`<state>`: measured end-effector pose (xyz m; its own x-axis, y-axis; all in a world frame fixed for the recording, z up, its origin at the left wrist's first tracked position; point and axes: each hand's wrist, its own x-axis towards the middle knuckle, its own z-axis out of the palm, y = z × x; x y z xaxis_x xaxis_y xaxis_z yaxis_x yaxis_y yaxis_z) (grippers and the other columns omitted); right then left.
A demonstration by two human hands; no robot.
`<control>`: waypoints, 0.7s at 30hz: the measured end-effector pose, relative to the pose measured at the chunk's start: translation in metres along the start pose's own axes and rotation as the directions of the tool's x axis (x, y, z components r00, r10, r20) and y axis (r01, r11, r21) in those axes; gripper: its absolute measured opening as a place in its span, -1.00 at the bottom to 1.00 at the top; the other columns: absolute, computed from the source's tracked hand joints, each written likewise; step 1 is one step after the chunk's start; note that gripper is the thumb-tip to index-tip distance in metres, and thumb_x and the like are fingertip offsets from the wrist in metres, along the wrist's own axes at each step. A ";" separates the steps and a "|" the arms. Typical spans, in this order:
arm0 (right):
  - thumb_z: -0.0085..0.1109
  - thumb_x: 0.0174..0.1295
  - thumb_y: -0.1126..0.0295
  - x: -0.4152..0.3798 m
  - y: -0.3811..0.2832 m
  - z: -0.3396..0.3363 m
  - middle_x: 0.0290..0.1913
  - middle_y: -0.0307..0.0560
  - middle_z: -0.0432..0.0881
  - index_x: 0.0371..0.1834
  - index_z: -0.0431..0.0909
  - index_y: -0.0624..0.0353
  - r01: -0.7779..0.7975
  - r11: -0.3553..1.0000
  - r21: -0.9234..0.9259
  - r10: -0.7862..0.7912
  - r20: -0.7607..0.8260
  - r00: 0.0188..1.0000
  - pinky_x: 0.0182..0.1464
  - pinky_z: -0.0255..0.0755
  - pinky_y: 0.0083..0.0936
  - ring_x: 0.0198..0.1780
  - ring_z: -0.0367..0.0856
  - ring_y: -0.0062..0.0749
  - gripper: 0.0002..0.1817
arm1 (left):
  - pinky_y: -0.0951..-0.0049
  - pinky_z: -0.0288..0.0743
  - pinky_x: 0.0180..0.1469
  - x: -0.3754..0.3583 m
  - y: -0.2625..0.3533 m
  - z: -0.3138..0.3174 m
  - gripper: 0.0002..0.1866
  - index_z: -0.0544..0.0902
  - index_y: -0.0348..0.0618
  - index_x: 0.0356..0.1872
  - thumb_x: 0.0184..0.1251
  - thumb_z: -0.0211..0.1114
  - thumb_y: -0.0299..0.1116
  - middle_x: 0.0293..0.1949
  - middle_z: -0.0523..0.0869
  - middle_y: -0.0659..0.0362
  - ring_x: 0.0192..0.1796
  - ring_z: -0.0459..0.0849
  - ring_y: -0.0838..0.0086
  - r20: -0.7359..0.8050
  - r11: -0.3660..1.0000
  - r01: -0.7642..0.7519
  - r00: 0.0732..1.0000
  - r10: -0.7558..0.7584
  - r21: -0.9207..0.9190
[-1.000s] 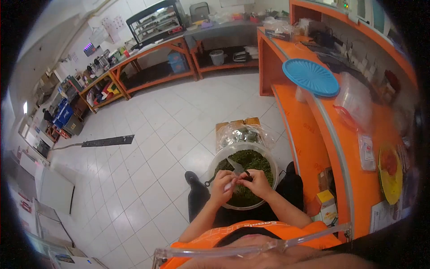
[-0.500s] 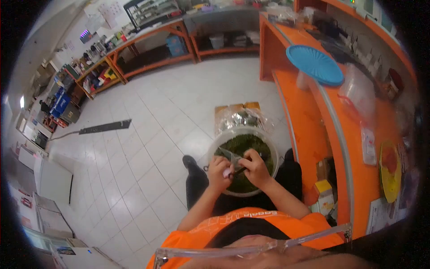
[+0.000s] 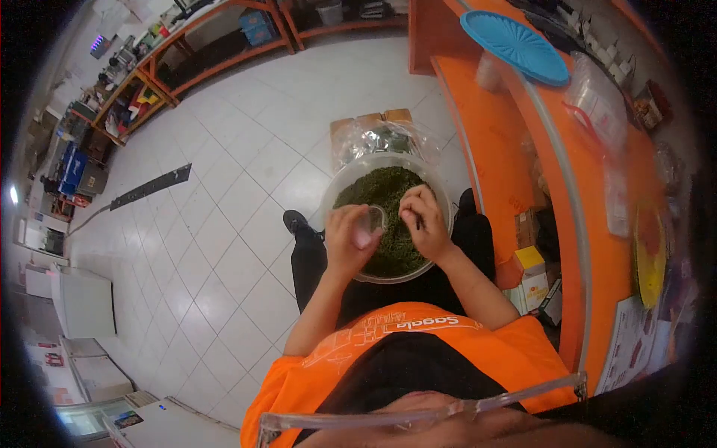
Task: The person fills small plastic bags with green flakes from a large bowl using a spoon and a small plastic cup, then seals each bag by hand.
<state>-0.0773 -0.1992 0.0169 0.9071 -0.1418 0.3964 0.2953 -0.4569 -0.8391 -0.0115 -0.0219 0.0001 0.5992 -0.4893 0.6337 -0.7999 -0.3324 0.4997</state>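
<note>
Between my knees stands a round translucent white tub holding loose, crumbly green herb. My left hand, over the tub's left side, is closed round a small clear plastic bag, whose mouth looks rounded and open toward the right. A pale pinkish patch shows by the left thumb. My right hand is above the right half of the tub, fingers curled around a thin dark object. Most of that object is hidden, so its kind cannot be made out.
Just beyond the tub lies a clear plastic bag with packets in it, on cardboard. To the right runs an orange counter bearing a blue lid. A yellow-and-white box sits on its lower shelf.
My hands have moved apart. The bag, earlier stretched between both hands, is now in the left alone, its mouth rounded. The view has tilted down, shifting everything upward.
</note>
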 end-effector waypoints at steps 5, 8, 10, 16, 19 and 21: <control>0.15 0.20 0.50 -0.004 0.010 0.003 -0.20 -0.03 0.43 -0.37 0.48 0.34 0.004 0.899 -0.437 -0.028 -0.047 0.998 -0.30 0.38 -0.45 -0.27 0.50 -0.38 -0.89 | 0.34 0.41 -0.02 -0.007 -0.011 0.004 -0.38 0.48 -0.17 0.05 -0.14 0.51 -0.46 -0.14 0.59 0.07 -0.07 0.54 0.22 -0.140 0.931 0.191 0.960 -0.243 -0.311; 0.13 0.25 0.41 -0.012 0.015 0.005 -0.30 -0.01 0.56 -0.33 0.57 0.36 -0.027 0.975 -0.222 0.050 0.099 0.994 -0.34 0.43 -0.43 -0.33 0.60 -0.36 -0.82 | 0.36 0.40 -0.02 -0.004 -0.009 0.001 -0.37 0.48 -0.17 0.08 -0.14 0.51 -0.45 -0.14 0.59 0.08 -0.07 0.54 0.25 -0.164 0.925 0.194 0.952 -0.257 -0.326; 0.14 0.24 0.39 -0.011 0.012 0.008 -0.37 -0.01 0.63 -0.28 0.64 0.34 -0.206 0.963 -0.172 0.225 0.105 0.969 -0.33 0.49 -0.46 -0.40 0.66 -0.35 -0.80 | 0.37 0.40 -0.01 -0.004 -0.009 -0.001 -0.36 0.48 -0.17 0.08 -0.14 0.52 -0.44 -0.14 0.59 0.09 -0.07 0.54 0.27 -0.159 0.946 0.176 0.961 -0.224 -0.273; 0.18 0.21 0.23 0.002 0.035 0.016 -0.58 0.03 0.64 -0.55 0.63 0.36 -0.410 0.912 -0.031 0.411 0.039 0.911 -0.35 0.47 -0.35 -0.52 0.65 -0.18 -0.63 | 0.38 0.39 0.00 -0.006 -0.009 -0.003 -0.34 0.49 -0.19 0.09 -0.16 0.54 -0.40 -0.12 0.61 0.07 -0.07 0.54 0.28 -0.146 0.931 0.214 0.953 -0.265 -0.296; 0.17 0.24 0.23 0.010 0.047 0.007 -0.53 0.04 0.67 -0.47 0.61 0.41 -0.533 0.845 0.041 0.531 0.055 0.846 -0.39 0.50 -0.41 -0.51 0.67 -0.30 -0.63 | 0.37 0.39 0.02 -0.007 -0.014 0.000 -0.32 0.48 -0.20 0.11 -0.15 0.53 -0.40 -0.12 0.61 0.06 -0.06 0.54 0.28 -0.168 0.924 0.182 0.954 -0.249 -0.336; 0.14 0.28 0.25 0.011 0.048 -0.001 -0.47 0.03 0.66 -0.34 0.58 0.40 -0.574 0.791 0.212 0.580 0.040 0.814 -0.42 0.53 -0.47 -0.48 0.67 -0.36 -0.67 | 0.36 0.39 0.04 -0.009 -0.015 0.000 -0.31 0.47 -0.21 0.13 -0.15 0.53 -0.39 -0.13 0.61 0.07 -0.04 0.55 0.27 -0.174 0.929 0.173 0.955 -0.239 -0.326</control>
<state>-0.0530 -0.2231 -0.0182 0.9212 -0.3456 -0.1789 -0.2235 -0.0936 -0.9702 -0.0047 -0.0127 -0.0127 0.7698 -0.2472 0.5885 -0.6283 -0.1306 0.7669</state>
